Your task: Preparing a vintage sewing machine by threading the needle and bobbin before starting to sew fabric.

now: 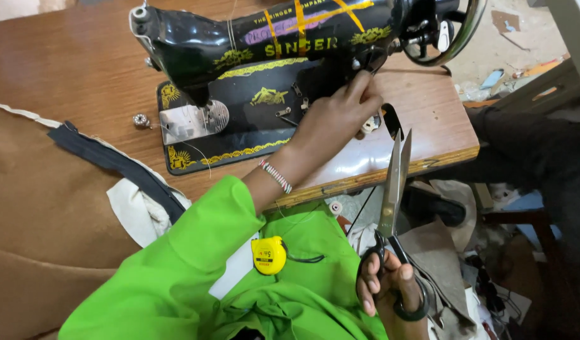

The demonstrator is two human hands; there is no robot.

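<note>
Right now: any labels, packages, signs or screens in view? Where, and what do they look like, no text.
Gold lettering and floral decals: along the arm of the black sewing machine, near the left hand.
Label on yellow tape measure: round face, yellow and black, lying on green cloth.
No packages, signs or screens; right hand holds scissors.

Single view, head-worn. Looks steeply down from the person's own head over the green sleeve [195,252] and lap toward the wooden table [82,69]. Faces forward and slightly right; the black sewing machine [258,44] sits close, its top cropped by the upper frame edge. Near range (both hands well within frame). Floor clutter shows at the right edge. No second view to overlap.
</note>
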